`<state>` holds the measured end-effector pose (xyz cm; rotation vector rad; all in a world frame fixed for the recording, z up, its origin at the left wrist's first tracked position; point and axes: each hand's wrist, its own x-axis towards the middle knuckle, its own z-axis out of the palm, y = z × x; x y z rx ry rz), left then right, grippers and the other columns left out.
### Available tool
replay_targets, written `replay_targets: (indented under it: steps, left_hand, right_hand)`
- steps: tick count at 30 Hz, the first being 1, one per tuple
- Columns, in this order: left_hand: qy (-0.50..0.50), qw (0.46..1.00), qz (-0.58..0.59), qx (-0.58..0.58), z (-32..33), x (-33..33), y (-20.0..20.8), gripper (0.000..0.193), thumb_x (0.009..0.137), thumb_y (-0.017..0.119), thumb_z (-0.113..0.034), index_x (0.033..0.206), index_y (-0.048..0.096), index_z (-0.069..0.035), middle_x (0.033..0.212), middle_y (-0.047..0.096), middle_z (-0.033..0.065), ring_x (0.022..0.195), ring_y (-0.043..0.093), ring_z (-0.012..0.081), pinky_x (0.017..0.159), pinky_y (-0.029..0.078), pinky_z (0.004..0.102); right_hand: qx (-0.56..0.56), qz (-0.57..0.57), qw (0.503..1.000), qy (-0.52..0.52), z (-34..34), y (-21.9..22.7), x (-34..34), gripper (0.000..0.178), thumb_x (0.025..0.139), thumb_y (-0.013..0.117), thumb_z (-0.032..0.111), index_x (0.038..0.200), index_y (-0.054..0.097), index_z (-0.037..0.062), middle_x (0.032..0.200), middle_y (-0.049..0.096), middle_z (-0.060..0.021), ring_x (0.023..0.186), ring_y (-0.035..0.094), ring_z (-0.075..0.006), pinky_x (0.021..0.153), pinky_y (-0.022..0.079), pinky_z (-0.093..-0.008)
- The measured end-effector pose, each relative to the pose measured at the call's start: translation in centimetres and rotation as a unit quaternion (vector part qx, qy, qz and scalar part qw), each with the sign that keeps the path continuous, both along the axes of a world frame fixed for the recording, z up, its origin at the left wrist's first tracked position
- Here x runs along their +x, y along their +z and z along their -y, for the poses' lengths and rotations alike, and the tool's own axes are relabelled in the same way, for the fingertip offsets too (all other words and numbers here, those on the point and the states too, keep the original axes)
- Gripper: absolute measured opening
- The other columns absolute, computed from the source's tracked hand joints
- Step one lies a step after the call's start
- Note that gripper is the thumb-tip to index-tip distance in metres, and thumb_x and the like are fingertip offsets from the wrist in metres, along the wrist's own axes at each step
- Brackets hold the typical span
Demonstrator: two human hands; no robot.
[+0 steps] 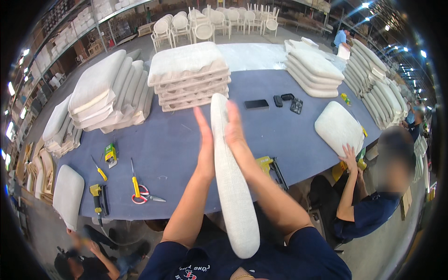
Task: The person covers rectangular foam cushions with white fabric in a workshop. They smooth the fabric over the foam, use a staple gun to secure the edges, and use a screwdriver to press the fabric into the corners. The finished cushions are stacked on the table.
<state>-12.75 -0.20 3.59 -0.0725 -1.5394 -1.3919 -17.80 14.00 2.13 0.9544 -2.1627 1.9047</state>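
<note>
"Head view: what is the largest thing there?"

"A blue-grey desk, spreading across the middle. Toward its far side sits a stack of pale, cloth-covered cushions."

"And the piece being handled?"

"A single pale cushion, on edge at the centre, its near end before the person's dark shirt. Whether it rests on the body, I cannot tell. To handle it well, I would keep both palms opposite each other and press evenly, so the cloth lies smooth and the pad does not tip."

"How is the grip?"

"Two bare hands flank it, fingers straight, about as far apart as the cushion is thick. The right hand lies against its right side; the left hand has its heel close to the left side, fingertips standing off. Blur hides how firmly they press."

"Anything smaller?"

"A yellow-green power tool beside the right forearm, scissors to the left, and a flat dark phone beyond the hands."
</note>
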Motion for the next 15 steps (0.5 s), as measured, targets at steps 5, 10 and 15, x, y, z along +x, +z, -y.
replay_targets:
  steps: [5,10,15]
  left_hand:
    - [-0.146,0.987,-0.003,0.060,4.4,1.3,2.2,0.079,0.123,0.022,-0.057,0.183,0.003,-0.009,0.193,-0.003,0.0076,0.176,-0.011,0.0235,0.140,-0.012,0.0450]
    - [-0.038,0.996,0.058,-0.063,2.9,-4.2,0.6,0.085,0.120,0.019,-0.066,0.183,-0.005,-0.015,0.192,-0.011,0.0040,0.175,-0.016,0.0244,0.140,-0.009,0.0461]
    - [-0.201,0.973,0.110,0.027,2.5,-2.6,2.1,0.083,0.120,0.017,-0.067,0.184,-0.006,-0.019,0.192,-0.013,0.0069,0.176,-0.015,0.0255,0.141,-0.005,0.0506]
  right_hand:
    - [-0.120,0.100,0.985,0.077,-3.4,4.3,-1.7,0.095,0.118,0.027,0.071,0.182,-0.003,0.0079,0.190,0.000,-0.0192,0.176,0.001,-0.0327,0.141,0.006,-0.0489]
    - [-0.018,0.042,0.999,-0.014,0.5,4.3,-6.7,0.095,0.117,0.022,0.073,0.182,-0.007,0.0102,0.190,-0.006,-0.0174,0.176,-0.003,-0.0314,0.141,0.002,-0.0487]
    - [-0.101,0.063,0.986,0.114,-0.7,5.4,-6.4,0.092,0.118,0.016,0.072,0.182,-0.011,0.0125,0.191,-0.011,-0.0158,0.176,-0.009,-0.0291,0.141,-0.001,-0.0477]
